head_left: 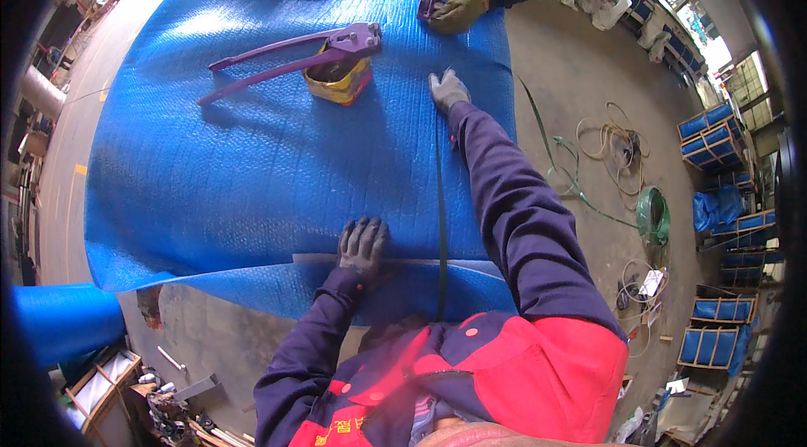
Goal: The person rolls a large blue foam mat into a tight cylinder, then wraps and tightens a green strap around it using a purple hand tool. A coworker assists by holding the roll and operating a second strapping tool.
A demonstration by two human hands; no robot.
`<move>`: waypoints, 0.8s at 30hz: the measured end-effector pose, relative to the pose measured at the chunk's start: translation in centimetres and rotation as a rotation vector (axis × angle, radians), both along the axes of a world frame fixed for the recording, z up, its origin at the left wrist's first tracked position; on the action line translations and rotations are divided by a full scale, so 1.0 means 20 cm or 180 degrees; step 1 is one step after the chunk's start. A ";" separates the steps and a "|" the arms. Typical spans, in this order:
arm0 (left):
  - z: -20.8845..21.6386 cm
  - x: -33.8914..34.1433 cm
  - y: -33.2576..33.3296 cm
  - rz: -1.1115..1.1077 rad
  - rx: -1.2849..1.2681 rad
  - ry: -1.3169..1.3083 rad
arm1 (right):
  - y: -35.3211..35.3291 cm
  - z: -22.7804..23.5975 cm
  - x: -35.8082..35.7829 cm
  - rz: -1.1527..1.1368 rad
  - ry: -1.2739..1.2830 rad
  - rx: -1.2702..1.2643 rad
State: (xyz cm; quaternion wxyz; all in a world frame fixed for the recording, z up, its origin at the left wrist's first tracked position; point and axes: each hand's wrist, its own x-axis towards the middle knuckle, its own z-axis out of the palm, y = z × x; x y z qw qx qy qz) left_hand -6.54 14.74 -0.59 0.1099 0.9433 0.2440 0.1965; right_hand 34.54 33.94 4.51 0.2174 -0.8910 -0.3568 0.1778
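A large load wrapped in blue woven sheeting (pixel 252 170) lies in front of me. My left hand (pixel 363 245), in a dark-palmed grey glove, rests flat near its close edge with fingers spread. Farther off, my right hand (pixel 450 91), in a light grey glove, lies on the sheeting beside a dark green strap (pixel 440 203), thumb apart from the fingers. The strap runs over the load toward me. A purple long-handled strapping tool (pixel 294 60) lies across a yellow, open-topped container (pixel 343 87). Beyond my right hand, a co-worker's gloved hands (pixel 459 12) hold a smaller purple tool (pixel 429 2).
A green strap coil (pixel 652 216) stands on the floor at right, its loose strap trailing toward the load. Tangled cable (pixel 618 144) lies near it. Blue-wrapped crates (pixel 710 138) line the right side. A blue roll (pixel 67 323) and wooden crate (pixel 102 388) are at lower left.
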 end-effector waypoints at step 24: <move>-0.19 0.01 0.01 0.0129 0.0393 -0.0388 | -0.92 0.26 -0.21 0.1027 0.0536 -0.0067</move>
